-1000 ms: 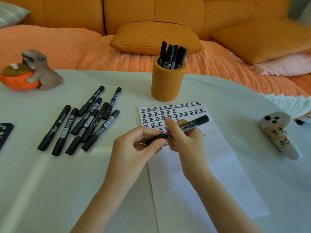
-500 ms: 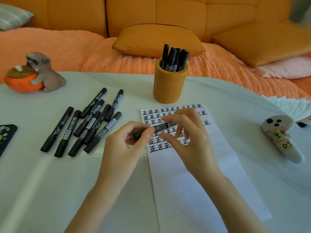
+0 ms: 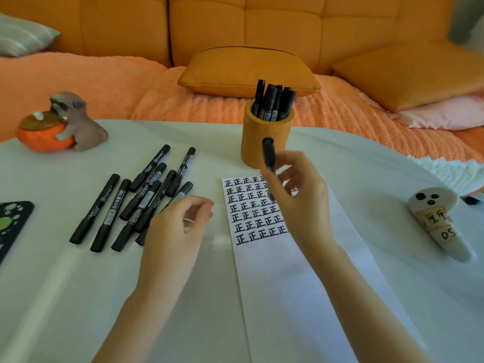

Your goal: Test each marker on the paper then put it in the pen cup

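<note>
Apart now, the hands have split: the left hand (image 3: 172, 231) has let go and hovers loosely curled, empty, beside the loose markers (image 3: 142, 203). The right hand (image 3: 303, 205) pinches the marker (image 3: 268, 155), raised upright just before the pen cup (image 3: 254, 137) near the tabletop's (image 3: 65, 297) far edge. Testing on the paper (image 3: 275, 284) looks finished, with the drop-in next.

- The marker (image 3: 268, 155) I hold in my right hand (image 3: 301, 205) is plain black.
- The cup (image 3: 251, 145) just beyond that hand is mustard orange.
- The paper (image 3: 288, 284) under my right hand is white, with rows of one repeated black character.
- The loose markers (image 3: 141, 197) beyond my left hand (image 3: 172, 231) are black with white lettering.
- The table (image 3: 78, 297) under both hands is white.
- The card (image 3: 10, 224) far left of my left hand is black with green spots.
- The toy (image 3: 434, 213) right of my right hand is white with black dots.
</note>
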The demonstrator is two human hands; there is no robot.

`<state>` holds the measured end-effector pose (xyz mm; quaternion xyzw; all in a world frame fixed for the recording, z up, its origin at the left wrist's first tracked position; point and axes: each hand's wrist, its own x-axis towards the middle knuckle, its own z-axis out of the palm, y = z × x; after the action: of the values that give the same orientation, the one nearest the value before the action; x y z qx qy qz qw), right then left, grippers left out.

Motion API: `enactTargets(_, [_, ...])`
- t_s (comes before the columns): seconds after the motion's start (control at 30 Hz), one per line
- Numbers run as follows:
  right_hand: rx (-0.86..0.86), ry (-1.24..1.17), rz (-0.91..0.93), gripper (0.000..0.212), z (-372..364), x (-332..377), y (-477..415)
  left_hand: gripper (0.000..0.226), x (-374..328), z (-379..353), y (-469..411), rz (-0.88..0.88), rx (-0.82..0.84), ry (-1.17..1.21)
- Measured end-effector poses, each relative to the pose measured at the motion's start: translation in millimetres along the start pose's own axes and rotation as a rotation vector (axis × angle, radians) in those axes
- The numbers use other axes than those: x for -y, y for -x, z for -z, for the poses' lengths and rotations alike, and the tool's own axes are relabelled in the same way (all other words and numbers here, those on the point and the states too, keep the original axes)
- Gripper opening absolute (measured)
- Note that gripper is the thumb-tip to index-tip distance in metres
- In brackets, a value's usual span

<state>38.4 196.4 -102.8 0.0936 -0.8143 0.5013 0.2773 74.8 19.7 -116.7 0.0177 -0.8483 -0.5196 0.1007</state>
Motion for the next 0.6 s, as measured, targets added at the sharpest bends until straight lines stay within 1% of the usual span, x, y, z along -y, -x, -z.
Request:
enactTargets(0.07, [-0.063, -0.02, 0.027, 0.032, -3, 1, -19, 0.015, 8, 4, -2, -0.04, -0.048, -0.196])
enactTargets(0.13, [-0.128, 0.006, 0.104, 0.048, -6, 3, -40, 0.02, 12, 7, -3, -0.047, -0.072, -0.305])
enactTargets(0.2, [-0.176, -0.005, 0.159, 0.056, -10, 4, -59, 0.024, 14, 9, -4, -0.044, -0.086, -0.387])
enactTargets(0.33, [-0.264, -0.011, 0.219, 0.05, -16, 2, -94, 0.027, 18, 12, -6, -0.011, -0.082, -0.427])
enactTargets(0.43, [-0.324, 0.0, 0.223, 0.049, -20, -2, -113, 0.03, 19, 12, -5, 0.007, -0.076, -0.45])
enactTargets(0.6, [-0.29, 0.037, 0.162, 0.047, -29, -12, -124, 0.036, 19, 14, -8, 0.021, -0.081, -0.447])
